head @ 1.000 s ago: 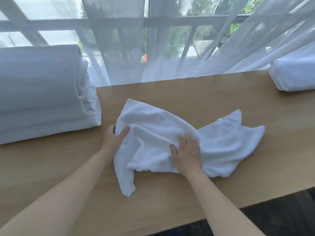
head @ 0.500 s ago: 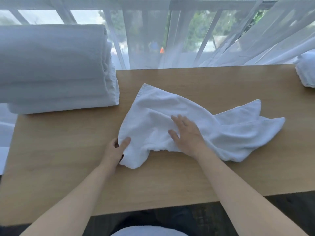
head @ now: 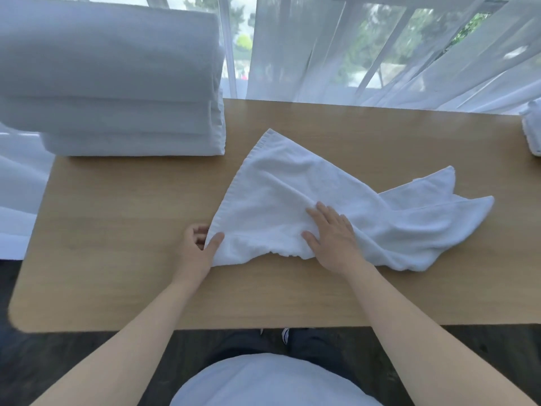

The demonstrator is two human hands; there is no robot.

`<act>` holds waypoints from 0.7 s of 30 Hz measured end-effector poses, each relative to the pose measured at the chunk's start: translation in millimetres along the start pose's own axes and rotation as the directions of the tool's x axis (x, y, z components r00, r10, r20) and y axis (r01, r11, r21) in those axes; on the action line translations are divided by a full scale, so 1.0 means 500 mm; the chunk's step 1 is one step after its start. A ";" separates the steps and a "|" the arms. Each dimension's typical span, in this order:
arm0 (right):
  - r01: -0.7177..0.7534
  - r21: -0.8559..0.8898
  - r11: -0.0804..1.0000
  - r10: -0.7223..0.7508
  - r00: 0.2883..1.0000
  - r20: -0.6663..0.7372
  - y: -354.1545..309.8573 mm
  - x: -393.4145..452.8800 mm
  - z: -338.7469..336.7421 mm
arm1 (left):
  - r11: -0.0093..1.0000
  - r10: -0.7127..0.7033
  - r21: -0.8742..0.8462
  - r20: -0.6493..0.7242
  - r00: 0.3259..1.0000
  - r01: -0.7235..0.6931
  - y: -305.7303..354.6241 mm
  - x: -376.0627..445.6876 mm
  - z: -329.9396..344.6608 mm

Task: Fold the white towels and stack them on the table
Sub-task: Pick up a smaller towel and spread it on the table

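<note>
A wooden counter (head: pixel 117 230) stands against sheer curtains (head: pixel 380 48). A rumpled towel (head: pixel 292 194) lies mid-counter, clear of every edge. Left of it, the left hand (head: pixel 196 247) pinches its near corner; the right hand (head: pixel 333 238) presses flat on it. A folded stack (head: pixel 117 83) sits behind-left of the towel, bare wood between them.

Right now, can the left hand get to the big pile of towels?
Probably yes. Only bare table lies between the left hand and the pile of towels, but that hand is pinching the loose towel and would have to let go.
</note>
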State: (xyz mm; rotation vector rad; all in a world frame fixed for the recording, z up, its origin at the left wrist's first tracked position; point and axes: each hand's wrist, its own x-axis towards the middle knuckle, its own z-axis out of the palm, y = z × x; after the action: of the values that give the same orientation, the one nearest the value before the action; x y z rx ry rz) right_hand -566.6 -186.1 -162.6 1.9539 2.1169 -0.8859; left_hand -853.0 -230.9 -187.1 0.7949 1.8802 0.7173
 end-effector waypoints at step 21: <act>-0.018 0.376 0.927 -0.007 0.998 0.064 0.298 0.146 -0.181 | 0.800 -0.292 -0.510 0.132 0.947 0.317 0.109 -0.229 0.487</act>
State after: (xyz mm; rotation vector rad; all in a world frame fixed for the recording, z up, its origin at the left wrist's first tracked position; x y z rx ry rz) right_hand -410.8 -79.4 -171.6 2.0589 2.0205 -1.4253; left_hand -579.3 -250.5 -179.9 0.1465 1.5973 0.9368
